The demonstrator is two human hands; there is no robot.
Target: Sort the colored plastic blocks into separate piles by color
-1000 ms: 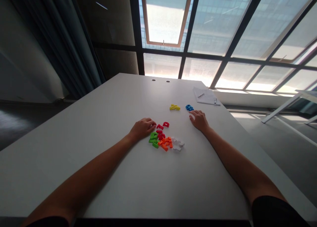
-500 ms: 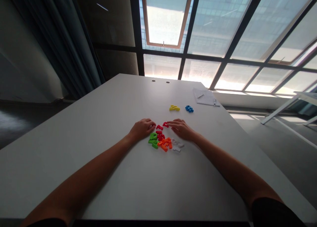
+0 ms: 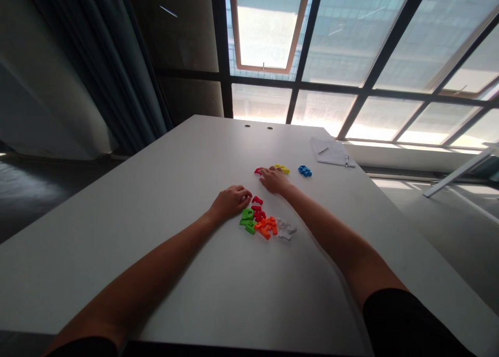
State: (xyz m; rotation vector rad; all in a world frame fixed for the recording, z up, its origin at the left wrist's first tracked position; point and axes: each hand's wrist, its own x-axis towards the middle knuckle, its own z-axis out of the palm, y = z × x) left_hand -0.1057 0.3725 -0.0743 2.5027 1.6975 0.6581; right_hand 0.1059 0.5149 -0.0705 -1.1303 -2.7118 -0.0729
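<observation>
My right hand (image 3: 273, 180) is stretched forward over the table, its fingertips closed on a small red plastic piece (image 3: 258, 171) just left of the yellow pieces. My left hand (image 3: 231, 200) rests on the tabletop, fingers loosely bent and slightly apart, with nothing visible in them. Just beyond its fingertips lies another red piece (image 3: 257, 200). More red pieces (image 3: 259, 213) sit in a cluster with green pieces (image 3: 247, 221), orange pieces (image 3: 266, 226) and white pieces (image 3: 286, 230). The yellow pieces (image 3: 283, 169) are partly hidden behind my right hand.
Blue pieces (image 3: 304, 171) form a small pile right of the yellow ones. Paper sheets (image 3: 331, 152) with pens lie near the right edge of the white table (image 3: 175, 175). Two round holes are at its far end, before large windows.
My right hand has moved forward, taking a red piece from beside the cluster to a spot near the yellow pieces. The left hand stays about where it was. The view has shifted slightly.
</observation>
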